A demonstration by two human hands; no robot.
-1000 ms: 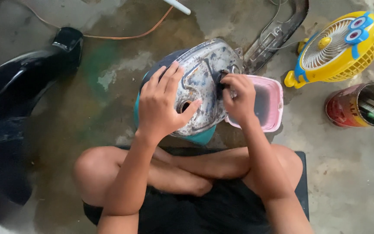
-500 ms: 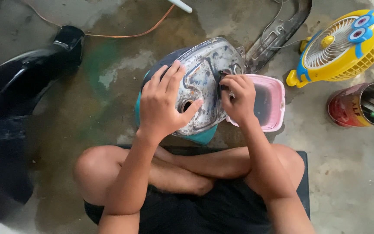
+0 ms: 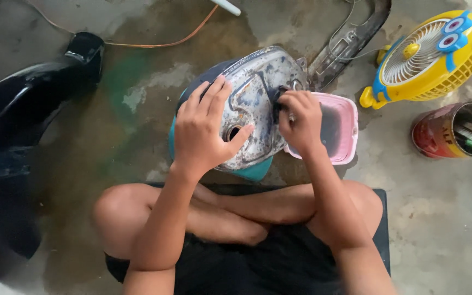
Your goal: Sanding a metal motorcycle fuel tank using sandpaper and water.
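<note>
A worn, patchy grey metal fuel tank [image 3: 255, 93] rests on a teal basin [image 3: 255, 171] in front of my crossed legs. My left hand [image 3: 206, 128] lies flat on the tank's left side, fingers spread, thumb beside the round filler hole [image 3: 234, 132]. My right hand [image 3: 300, 121] presses a small dark piece of abrasive paper [image 3: 276, 101] against the tank's upper right surface. A pink square tub [image 3: 337, 128] with dark water sits just right of the tank, partly under my right hand.
A yellow and blue toy-like fan [image 3: 427, 57] lies at the upper right. A red can [image 3: 449, 131] holding a green-handled brush stands on the right. A black glossy motorcycle body panel [image 3: 23, 104] lies to the left. An orange cord [image 3: 165, 41] and a dark metal part [image 3: 350, 38] lie beyond.
My right hand has shifted slightly along the tank's upper right with the dark paper. My left hand stays flat on the tank.
</note>
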